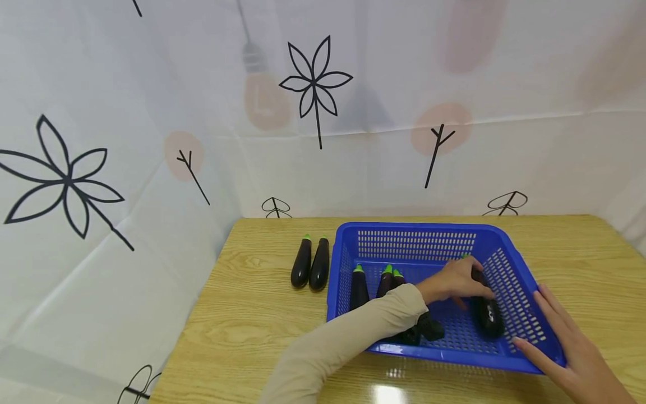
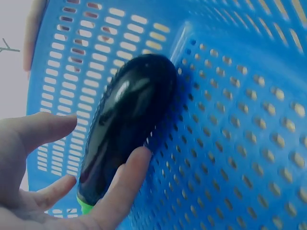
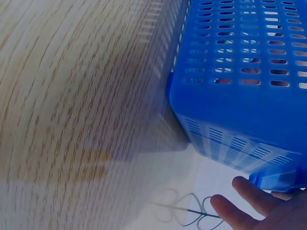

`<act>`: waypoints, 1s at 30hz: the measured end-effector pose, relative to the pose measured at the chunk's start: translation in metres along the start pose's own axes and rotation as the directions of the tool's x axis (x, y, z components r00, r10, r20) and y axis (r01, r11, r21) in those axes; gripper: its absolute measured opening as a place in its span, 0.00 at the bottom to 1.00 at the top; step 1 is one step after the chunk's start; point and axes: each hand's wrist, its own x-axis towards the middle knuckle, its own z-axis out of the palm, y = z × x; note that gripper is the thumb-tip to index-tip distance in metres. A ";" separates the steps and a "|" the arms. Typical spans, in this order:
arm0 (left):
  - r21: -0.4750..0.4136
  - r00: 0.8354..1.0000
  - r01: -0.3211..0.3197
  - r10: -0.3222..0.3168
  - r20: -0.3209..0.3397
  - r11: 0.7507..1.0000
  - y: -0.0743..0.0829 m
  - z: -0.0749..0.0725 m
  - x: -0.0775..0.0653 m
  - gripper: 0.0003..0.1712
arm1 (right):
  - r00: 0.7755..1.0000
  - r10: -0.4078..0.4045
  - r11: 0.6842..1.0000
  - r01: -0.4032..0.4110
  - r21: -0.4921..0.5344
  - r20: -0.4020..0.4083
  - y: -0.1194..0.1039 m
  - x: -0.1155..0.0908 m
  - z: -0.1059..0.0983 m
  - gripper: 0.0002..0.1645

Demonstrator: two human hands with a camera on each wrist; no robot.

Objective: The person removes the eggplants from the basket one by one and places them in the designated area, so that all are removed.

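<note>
A dark eggplant [image 1: 488,317] with a green stem end lies along the right wall inside the blue plastic basket [image 1: 419,227]. My left hand [image 1: 456,279] reaches across the basket to it, thumb and fingers spread around the stem end. In the left wrist view, one finger overlaps the eggplant's [image 2: 129,105] side, while a gap shows between another fingertip and its skin. My right hand [image 1: 567,342] is at the basket's front right corner, with straight fingers along the outer wall and the thumb over the rim.
Several more eggplants [image 1: 359,289] lie in the basket's left half, partly hidden by my left sleeve [image 1: 353,331]. Two eggplants [image 1: 319,265] lie side by side on the wooden table [image 1: 242,314], left of the basket. A patterned white cloth [image 1: 373,168] hangs behind the table.
</note>
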 end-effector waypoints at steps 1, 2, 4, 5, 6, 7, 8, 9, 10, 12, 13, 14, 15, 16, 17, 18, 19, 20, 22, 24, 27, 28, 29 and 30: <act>0.003 1.000 -0.002 0.002 -0.004 1.000 0.000 0.001 0.000 0.27 | 1.000 -0.003 1.000 0.003 0.004 -0.001 0.000 0.000 0.000 0.55; 0.001 1.000 -0.005 0.005 -0.007 1.000 0.001 0.002 0.000 0.27 | 1.000 -0.005 1.000 0.005 0.008 -0.004 0.000 0.000 0.000 0.55; 0.001 1.000 -0.005 0.005 -0.009 1.000 0.001 0.005 0.000 0.27 | 1.000 -0.011 1.000 0.011 0.016 -0.010 -0.001 -0.001 0.000 0.54; 0.006 1.000 -0.004 0.004 -0.006 1.000 0.001 0.006 0.001 0.27 | 1.000 -0.015 1.000 0.015 0.022 -0.012 -0.001 -0.001 0.000 0.54; 0.011 1.000 -0.002 0.002 -0.004 1.000 0.001 0.007 0.001 0.27 | 1.000 -0.019 0.999 0.019 0.026 -0.015 -0.001 -0.001 0.001 0.54; 0.017 1.000 0.002 -0.002 -0.003 1.000 0.001 0.008 0.001 0.28 | 1.000 -0.022 0.999 0.023 0.031 -0.018 -0.002 -0.001 0.001 0.54; 0.021 1.000 0.004 -0.004 -0.004 1.000 0.000 0.009 0.001 0.28 | 0.999 -0.025 0.999 0.026 0.034 -0.019 -0.002 -0.001 0.001 0.54; 0.022 1.000 0.007 -0.007 -0.005 1.000 0.000 0.010 0.001 0.29 | 0.999 -0.027 0.999 0.028 0.034 -0.020 -0.003 -0.001 0.001 0.54; 0.018 1.000 0.008 -0.008 -0.006 1.000 0.000 0.011 0.001 0.29 | 1.000 -0.024 0.999 0.025 0.032 -0.018 -0.003 -0.001 0.001 0.54; -0.003 1.000 0.013 -0.013 -0.004 1.000 0.000 0.012 0.001 0.29 | 1.000 -0.017 1.000 0.017 0.023 -0.013 -0.004 -0.001 0.001 0.54; -0.022 1.000 0.017 -0.017 -0.005 1.000 0.000 0.012 0.001 0.29 | 1.000 -0.012 1.000 0.012 0.020 -0.011 -0.004 -0.001 0.001 0.54; -0.047 1.000 0.019 -0.019 -0.005 0.999 0.000 0.011 0.001 0.29 | 1.000 -0.006 1.000 0.006 0.016 -0.007 -0.004 -0.001 0.001 0.54; -0.066 1.000 0.018 -0.019 -0.006 0.998 0.001 0.010 0.001 0.28 | 1.000 0.000 1.000 0.000 0.012 -0.005 -0.005 0.000 0.001 0.54; -0.088 1.000 0.018 -0.019 -0.006 0.996 0.001 0.010 0.001 0.28 | 1.000 0.005 1.000 -0.004 0.008 -0.005 -0.005 0.000 0.001 0.54; -0.102 1.000 0.016 -0.017 -0.006 0.995 0.002 0.009 0.001 0.28 | 1.000 0.003 1.000 -0.003 0.011 -0.005 -0.005 0.000 0.001 0.54; -0.117 1.000 0.015 -0.016 -0.007 0.993 0.002 0.008 0.001 0.28 | 1.000 0.004 1.000 -0.004 0.011 -0.006 -0.005 0.000 0.000 0.54; -0.121 1.000 0.017 -0.018 -0.007 0.993 0.002 0.008 0.001 0.28 | 1.000 0.003 1.000 -0.003 0.012 -0.007 -0.005 0.001 0.000 0.54; -0.118 1.000 0.016 -0.017 -0.006 0.993 0.002 0.009 0.001 0.28 | 1.000 0.001 1.000 -0.001 0.013 -0.009 -0.004 0.001 0.000 0.54; -0.088 1.000 0.026 -0.026 0.005 0.996 0.002 0.010 0.001 0.28 | 1.000 -0.002 1.000 0.002 0.012 -0.014 -0.004 0.001 0.000 0.54; -0.041 0.999 0.041 -0.040 0.022 0.998 0.002 0.014 0.002 0.28 | 1.000 -0.007 1.000 0.007 0.016 -0.016 -0.004 0.001 -0.001 0.54; 0.020 0.998 0.058 -0.058 0.039 0.998 0.004 0.018 0.003 0.28 | 1.000 -0.003 1.000 0.003 0.013 -0.015 -0.003 0.000 -0.001 0.54; 0.026 0.997 0.061 -0.062 0.041 0.998 0.004 0.019 0.003 0.28 | 1.000 -0.005 1.000 0.005 0.015 -0.015 -0.003 0.000 -0.001 0.54; 0.018 0.997 0.062 -0.063 0.048 0.998 0.005 0.019 0.002 0.28 | 1.000 -0.004 1.000 0.005 0.018 -0.013 -0.003 0.000 -0.001 0.54; 0.001 0.997 0.063 -0.063 0.055 0.998 0.006 0.019 0.002 0.27 | 1.000 0.000 1.000 0.000 0.014 -0.011 -0.003 0.000 -0.001 0.54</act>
